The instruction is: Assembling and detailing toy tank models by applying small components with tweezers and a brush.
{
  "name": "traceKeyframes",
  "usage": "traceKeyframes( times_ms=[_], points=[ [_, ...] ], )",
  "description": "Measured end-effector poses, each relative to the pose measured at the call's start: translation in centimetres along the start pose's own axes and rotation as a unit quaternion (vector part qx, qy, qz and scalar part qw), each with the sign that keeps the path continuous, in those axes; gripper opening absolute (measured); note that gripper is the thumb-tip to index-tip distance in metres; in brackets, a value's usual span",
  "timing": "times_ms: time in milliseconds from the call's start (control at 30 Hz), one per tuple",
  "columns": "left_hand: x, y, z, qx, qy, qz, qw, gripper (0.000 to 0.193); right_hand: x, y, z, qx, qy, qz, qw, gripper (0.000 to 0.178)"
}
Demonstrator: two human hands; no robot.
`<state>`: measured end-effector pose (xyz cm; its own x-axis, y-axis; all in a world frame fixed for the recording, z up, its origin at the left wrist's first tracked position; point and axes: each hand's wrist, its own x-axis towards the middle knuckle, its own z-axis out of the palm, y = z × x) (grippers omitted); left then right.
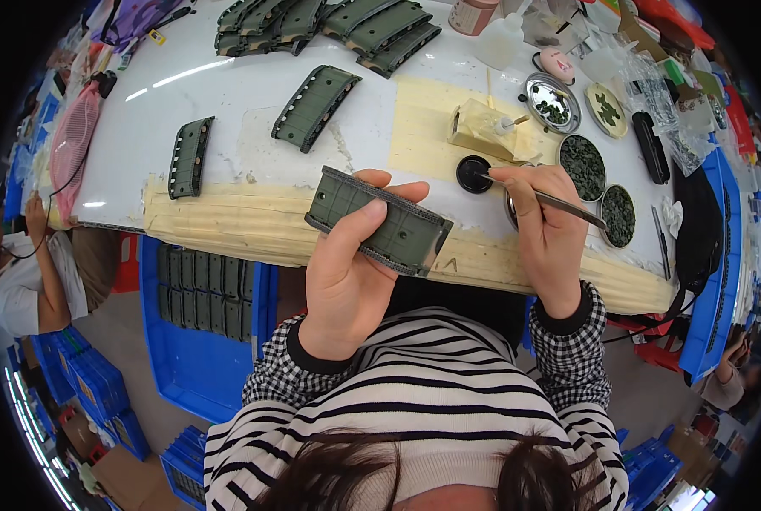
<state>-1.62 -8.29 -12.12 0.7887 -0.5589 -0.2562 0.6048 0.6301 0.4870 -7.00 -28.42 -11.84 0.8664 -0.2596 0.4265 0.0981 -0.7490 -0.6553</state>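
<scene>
Seen from the head camera, the hands are apart: the left hand [342,285] grips a curved dark green panel [419,242] at a tilt in front of the desk's [138,128] near edge, thumb pressed across its face, while the right hand [547,230] pinches metal tweezers [578,214], their tip at a small round black dish [469,173]. Beyond that dish stands a tape-covered block [483,129], with small dark green pieces [582,168] in round containers to the right; more green panels [317,106] lie on the far left of the desk.
</scene>
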Motion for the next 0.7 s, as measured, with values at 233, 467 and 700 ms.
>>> traceKeyframes(
  times_ms=[233,467,700],
  points=[
    [0.1,0.2,0.4,-0.049,0.003,-0.006,0.999,0.033,0.1,-0.2,-0.6,0.048,0.04,-0.033,0.997,0.012],
    [0.4,0.0,0.5,-0.057,0.021,-0.013,0.998,0.032,-0.7,-2.2,-1.5,0.224,0.016,-0.109,0.968,0.022],
    [0.3,-0.2,0.9,-0.047,0.023,-0.03,0.998,0.032,-0.7,-2.8,-1.0,0.289,-0.031,-0.084,0.953,0.021]
  ],
)
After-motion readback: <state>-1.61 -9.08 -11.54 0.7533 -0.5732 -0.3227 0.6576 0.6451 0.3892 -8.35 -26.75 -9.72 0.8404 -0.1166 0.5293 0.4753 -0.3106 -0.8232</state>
